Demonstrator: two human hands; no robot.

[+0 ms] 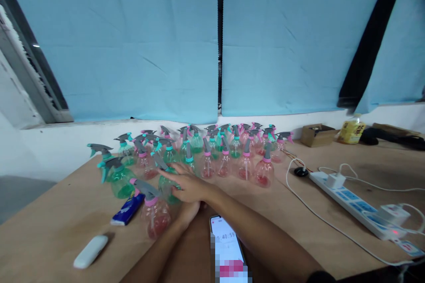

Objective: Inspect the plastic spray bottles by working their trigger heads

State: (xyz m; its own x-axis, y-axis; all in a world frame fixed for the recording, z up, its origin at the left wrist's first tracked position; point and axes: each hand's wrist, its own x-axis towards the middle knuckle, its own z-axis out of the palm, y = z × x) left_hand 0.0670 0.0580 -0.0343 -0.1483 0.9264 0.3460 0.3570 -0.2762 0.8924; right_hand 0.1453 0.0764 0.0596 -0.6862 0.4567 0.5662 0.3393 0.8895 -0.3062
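My right hand (187, 182) is at a green spray bottle (168, 192) with a grey spray head, its fingers across the neck and its thumb against the body. Under my right wrist lies my left hand (191, 213); its fingers are mostly hidden, so what they hold cannot be seen. Close by my left forearm stands a clear pink spray bottle (156, 221) with a grey and pink head. Behind the hands, several more pink and green spray bottles (226, 166) stand upright in loose rows on the wooden table (265, 212).
A blue packet (129, 210) and a white oval case (90, 251) lie at the left. A phone (227, 241) showing a timer is near the front edge. To the right are a power strip (352, 203) with cables, a cardboard box (317, 136) and a yellow-labelled bottle (351, 131).
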